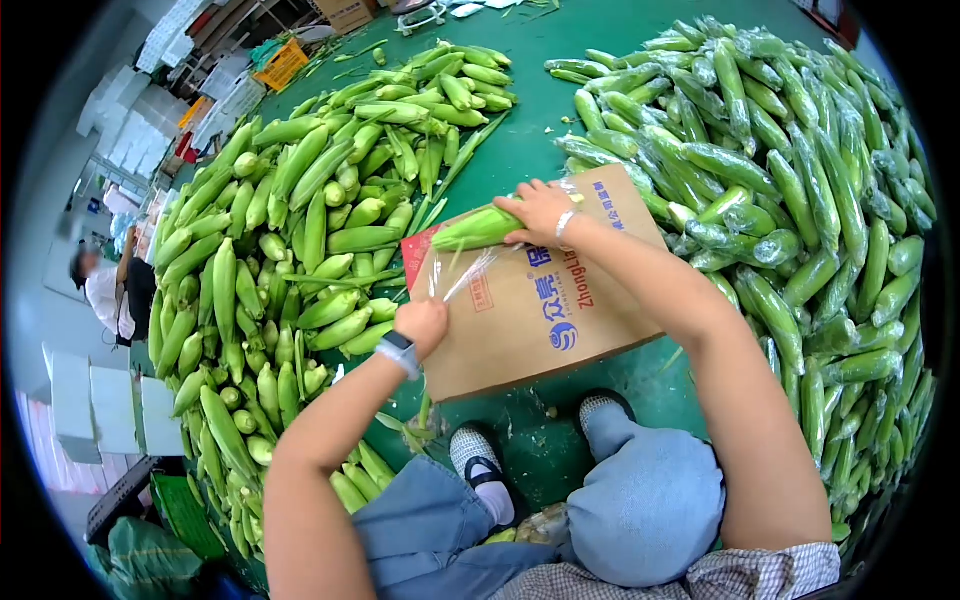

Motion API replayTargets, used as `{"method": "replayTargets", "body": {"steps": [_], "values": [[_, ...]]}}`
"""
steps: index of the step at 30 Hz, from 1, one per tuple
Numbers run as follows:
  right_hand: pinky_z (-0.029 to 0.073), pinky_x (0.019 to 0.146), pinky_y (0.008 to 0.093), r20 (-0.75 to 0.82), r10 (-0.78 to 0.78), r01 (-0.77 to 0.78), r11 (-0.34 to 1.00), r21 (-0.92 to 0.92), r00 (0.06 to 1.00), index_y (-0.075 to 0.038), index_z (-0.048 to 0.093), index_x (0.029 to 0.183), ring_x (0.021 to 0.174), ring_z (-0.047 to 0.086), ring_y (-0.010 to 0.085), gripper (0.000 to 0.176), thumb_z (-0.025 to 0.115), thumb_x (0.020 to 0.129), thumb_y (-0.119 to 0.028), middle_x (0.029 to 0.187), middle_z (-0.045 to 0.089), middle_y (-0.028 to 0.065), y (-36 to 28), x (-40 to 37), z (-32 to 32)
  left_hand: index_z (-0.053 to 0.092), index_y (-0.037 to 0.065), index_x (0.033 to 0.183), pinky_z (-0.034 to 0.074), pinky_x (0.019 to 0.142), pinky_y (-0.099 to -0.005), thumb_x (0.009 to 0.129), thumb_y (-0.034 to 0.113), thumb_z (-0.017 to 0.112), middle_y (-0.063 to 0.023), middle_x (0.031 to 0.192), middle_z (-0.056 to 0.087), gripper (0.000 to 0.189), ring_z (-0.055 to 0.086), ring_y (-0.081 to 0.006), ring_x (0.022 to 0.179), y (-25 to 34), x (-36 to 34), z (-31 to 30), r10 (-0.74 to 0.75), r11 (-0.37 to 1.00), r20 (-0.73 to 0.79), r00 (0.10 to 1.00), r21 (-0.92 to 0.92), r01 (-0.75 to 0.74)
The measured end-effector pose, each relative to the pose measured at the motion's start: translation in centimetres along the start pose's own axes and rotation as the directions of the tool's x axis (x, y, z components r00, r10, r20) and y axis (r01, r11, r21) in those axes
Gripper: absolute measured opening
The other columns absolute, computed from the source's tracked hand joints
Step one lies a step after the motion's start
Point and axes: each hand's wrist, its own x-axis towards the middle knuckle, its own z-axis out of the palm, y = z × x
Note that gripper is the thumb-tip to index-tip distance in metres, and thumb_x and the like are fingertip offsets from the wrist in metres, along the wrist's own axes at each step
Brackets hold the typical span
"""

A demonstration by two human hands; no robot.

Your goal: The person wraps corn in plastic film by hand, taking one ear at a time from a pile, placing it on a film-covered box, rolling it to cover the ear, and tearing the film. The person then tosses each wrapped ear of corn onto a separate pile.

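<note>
A green ear of corn in its husk (468, 234) lies over the top of a brown cardboard box (500, 345) in front of me. My right hand (540, 214) is closed round the ear near one end. Clear plastic film (462, 282) stretches from the ear toward my left hand (421, 326), whose fingers are closed on it at the box's left side. The fingertips of my left hand are partly hidden. Blue and red print covers the box face, and one corner is red.
A heap of bare husked-on corn (330, 215) rises on my left. Film-wrapped corn (800, 200) is piled on my right. Green floor (530, 130) shows between them. White foam boxes (95, 405) and a person (108, 290) are at far left, an orange crate (282, 66) behind.
</note>
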Motion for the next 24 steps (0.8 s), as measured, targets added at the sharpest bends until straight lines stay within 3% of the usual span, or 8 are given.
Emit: {"method": "replayTargets", "body": {"steps": [4,6,10,12,14,17,21,24], "values": [[0.038,0.08,0.0429,-0.143,-0.106,0.088,0.988,-0.128,0.984,-0.018,0.046,0.118,0.098,0.047,0.0341,0.055,0.061,0.073,-0.045,0.102,0.051,0.0166,-2.3,-6.1,0.2,0.057,0.0,0.079,0.049,0.06,-0.041,0.088,0.02,0.043,-0.0139,0.066,0.061,0.026,0.061,-0.0301,0.06,-1.2,-6.3,-3.9,-0.001,0.989,0.187,0.982,-0.143,0.028],[0.038,0.076,0.0414,0.011,-0.11,0.111,0.991,-0.079,0.994,-0.016,0.047,0.115,0.093,0.047,0.0324,0.055,0.063,0.071,-0.043,0.098,0.05,0.0155,-5.3,-10.2,-1.3,0.058,-0.001,0.082,0.047,0.07,-0.0367,0.089,0.018,0.043,-0.0149,0.079,0.06,0.025,0.059,-0.0253,0.076,-0.8,-9.1,-7.3,0.086,0.715,0.335,0.938,-0.677,0.176],[0.038,0.073,0.0419,0.034,-0.178,0.171,0.972,0.159,0.983,-0.012,0.048,0.115,0.088,0.047,0.0287,0.058,0.064,0.069,-0.043,0.09,0.049,0.013,-10.4,-16.5,-2.7,0.058,-0.001,0.085,0.041,0.08,-0.0318,0.089,0.019,0.042,-0.016,0.095,0.054,0.026,0.05,-0.0221,0.091,2.0,-10.8,-6.5,0.176,0.107,0.264,0.948,-0.963,0.248],[0.037,0.08,0.0427,0.152,-0.163,0.125,0.965,0.23,0.975,-0.01,0.051,0.113,0.096,0.046,0.03,0.055,0.062,0.071,-0.043,0.098,0.049,0.0169,-10.8,-15.6,-3.0,0.057,-0.001,0.082,0.036,0.084,-0.0305,0.089,0.023,0.043,-0.0156,0.103,0.047,0.029,0.043,-0.0234,0.097,4.5,-8.8,-5.4,0.393,0.358,0.266,0.88,-0.926,0.119],[0.033,0.09,0.0431,-0.034,-0.211,0.213,0.956,0.203,0.977,-0.01,0.054,0.111,0.111,0.039,0.0338,0.051,0.059,0.073,-0.045,0.114,0.045,0.0206,-9.2,-13.1,-1.5,0.056,-0.002,0.085,0.038,0.081,-0.0331,0.088,0.033,0.047,-0.0164,0.096,0.049,0.037,0.046,-0.0261,0.091,5.8,-6.0,-4.2,0.381,0.712,0.165,0.91,-0.68,-0.175],[0.026,0.099,0.0462,-0.095,-0.068,0.079,0.989,0.122,0.993,-0.011,0.054,0.112,0.124,0.027,0.0365,0.045,0.053,0.079,-0.041,0.127,0.039,0.0183,-6.2,-7.4,0.8,0.054,-0.003,0.091,0.039,0.081,-0.0365,0.083,0.044,0.05,-0.0185,0.094,0.05,0.048,0.048,-0.0302,0.089,7.8,-2.7,-6.1,0.161,0.958,-0.1,0.982,-0.224,-0.18],[0.034,0.095,0.043,0.087,0.195,-0.182,0.973,-0.144,0.977,-0.01,0.043,0.123,0.111,0.046,0.029,0.048,0.053,0.08,-0.028,0.115,0.051,0.0152,-2.9,1.5,-0.4,0.049,-0.004,0.104,0.041,0.083,-0.0408,0.068,0.055,0.061,-0.0206,0.093,0.051,0.07,0.051,-0.035,0.089,10.8,-0.6,-7.1,0.267,0.947,-0.288,0.92,-0.096,-0.305],[0.045,0.084,0.0368,0.142,0.326,-0.33,0.944,0.006,0.935,-0.006,0.049,0.119,0.099,0.057,0.0269,0.044,0.057,0.077,-0.018,0.106,0.059,0.0137,-1.4,4.5,-1.6,0.049,-0.004,0.106,0.043,0.081,-0.0404,0.056,0.056,0.071,-0.0218,0.097,0.051,0.081,0.052,-0.0355,0.091,9.7,3.9,-5.1,0.147,0.989,-0.223,0.964,0.032,-0.144]]}}
